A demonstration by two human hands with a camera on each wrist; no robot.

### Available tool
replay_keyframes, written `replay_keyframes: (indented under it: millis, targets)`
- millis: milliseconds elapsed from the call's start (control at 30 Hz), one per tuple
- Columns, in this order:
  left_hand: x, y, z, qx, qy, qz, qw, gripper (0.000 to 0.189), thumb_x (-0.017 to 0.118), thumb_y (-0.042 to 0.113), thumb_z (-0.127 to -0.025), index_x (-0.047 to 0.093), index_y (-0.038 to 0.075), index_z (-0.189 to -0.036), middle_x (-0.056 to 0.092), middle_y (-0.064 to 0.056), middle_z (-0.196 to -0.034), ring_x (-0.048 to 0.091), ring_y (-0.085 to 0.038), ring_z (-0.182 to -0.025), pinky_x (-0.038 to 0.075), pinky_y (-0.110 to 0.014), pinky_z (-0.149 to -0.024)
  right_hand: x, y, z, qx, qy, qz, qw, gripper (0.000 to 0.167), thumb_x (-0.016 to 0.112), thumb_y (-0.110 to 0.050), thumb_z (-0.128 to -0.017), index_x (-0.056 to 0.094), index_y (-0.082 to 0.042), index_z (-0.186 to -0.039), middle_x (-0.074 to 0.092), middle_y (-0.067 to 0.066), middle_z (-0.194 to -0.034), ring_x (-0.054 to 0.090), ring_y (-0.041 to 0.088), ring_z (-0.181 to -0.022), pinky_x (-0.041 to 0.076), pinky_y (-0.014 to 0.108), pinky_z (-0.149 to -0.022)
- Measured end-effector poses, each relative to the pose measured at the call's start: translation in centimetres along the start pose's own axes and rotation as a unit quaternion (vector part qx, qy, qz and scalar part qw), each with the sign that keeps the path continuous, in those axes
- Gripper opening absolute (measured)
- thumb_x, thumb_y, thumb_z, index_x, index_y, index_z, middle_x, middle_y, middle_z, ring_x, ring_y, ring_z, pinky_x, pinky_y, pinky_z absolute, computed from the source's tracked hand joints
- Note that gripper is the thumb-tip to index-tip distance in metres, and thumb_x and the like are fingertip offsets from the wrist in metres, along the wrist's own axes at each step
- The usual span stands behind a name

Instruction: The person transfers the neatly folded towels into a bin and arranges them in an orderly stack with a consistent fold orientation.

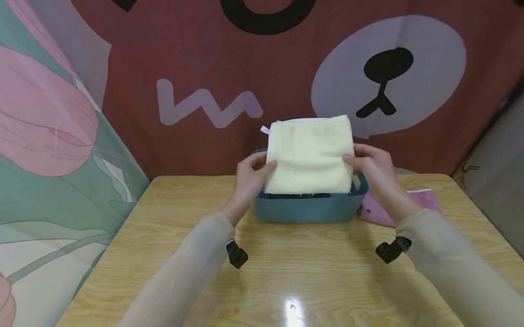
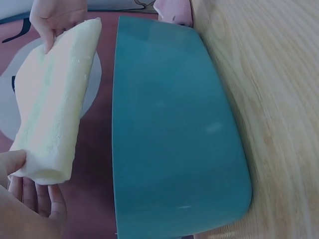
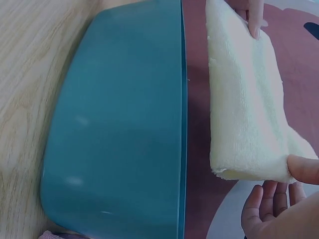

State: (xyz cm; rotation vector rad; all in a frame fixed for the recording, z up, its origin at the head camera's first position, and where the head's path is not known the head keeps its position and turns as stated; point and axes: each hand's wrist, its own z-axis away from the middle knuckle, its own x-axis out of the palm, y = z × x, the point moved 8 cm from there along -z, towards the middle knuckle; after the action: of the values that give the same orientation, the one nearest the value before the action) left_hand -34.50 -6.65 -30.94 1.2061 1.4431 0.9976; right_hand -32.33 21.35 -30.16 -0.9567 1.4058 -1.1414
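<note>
We see wood-grain worktop (image 1: 274, 273) with bright glare (image 1: 294, 318), cartoon curtain (image 1: 201, 151) behind, flowered curtain (image 1: 48, 118) at left. Left hand (image 1: 248, 178) and right hand (image 1: 378, 169) pinch folded yellow towel (image 1: 311, 157) between fingers (image 2: 43, 199) and thumbs (image 3: 303, 169), above blue basket (image 1: 307, 210); pink cloth (image 1: 425, 200) beside basket.

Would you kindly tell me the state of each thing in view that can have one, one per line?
Pale yellow cloth: folded, held up above the basket's rim.
Left grip: pinching the cloth's left edge.
Right grip: pinching its right edge.
Blue-green basket: upright on the table, inside mostly hidden.
Pink cloth: lying to the right of the basket, partly hidden; whether folded, I cannot tell.
</note>
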Motion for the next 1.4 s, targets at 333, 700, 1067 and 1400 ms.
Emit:
replay_keyframes:
  millis: [333,700,1067,1400]
  targets:
    - [0.1,-0.5,-0.6,-0.007,0.006,-0.011,0.9999,0.033,0.072,0.015,-0.093,0.068,0.004,-0.123,0.068,-0.012,-0.111,0.064,-0.023,-0.100,0.057,-0.034,-0.078,0.4,0.1,-0.9,0.008,0.008,0.015,0.9998,0.053,0.062,-0.028,-0.099,0.049,-0.006,-0.145,0.054,0.005,-0.127,0.054,0.014,-0.101,0.047,0.032,-0.090]
    - [0.3,-1.7,-0.4,-0.038,-0.010,-0.019,0.9991,0.032,0.070,0.014,-0.094,0.066,0.003,-0.124,0.066,-0.013,-0.113,0.064,-0.024,-0.103,0.055,-0.036,-0.084,1.1,1.0,-1.5,0.022,-0.005,0.021,0.9995,0.051,0.061,-0.021,-0.098,0.048,-0.003,-0.145,0.051,0.013,-0.137,0.051,0.022,-0.113,0.042,0.040,-0.103]
    - [0.8,-1.5,-0.3,-0.041,-0.017,-0.040,0.9982,0.033,0.066,0.007,-0.096,0.060,-0.004,-0.127,0.066,-0.020,-0.117,0.062,-0.031,-0.108,0.054,-0.037,-0.087,1.5,1.9,-1.4,0.053,-0.018,0.011,0.9984,0.055,0.061,-0.017,-0.097,0.044,-0.004,-0.148,0.044,0.018,-0.146,0.050,0.039,-0.125,0.030,0.059,-0.108]
    - [1.1,-1.4,-0.1,-0.040,-0.025,-0.041,0.9980,0.037,0.065,0.005,-0.096,0.057,-0.003,-0.131,0.065,-0.020,-0.121,0.062,-0.031,-0.110,0.054,-0.038,-0.089,1.4,2.3,-1.4,0.053,-0.011,0.029,0.9981,0.052,0.062,-0.017,-0.098,0.046,-0.003,-0.146,0.048,0.016,-0.135,0.055,0.034,-0.114,0.041,0.030,-0.075]
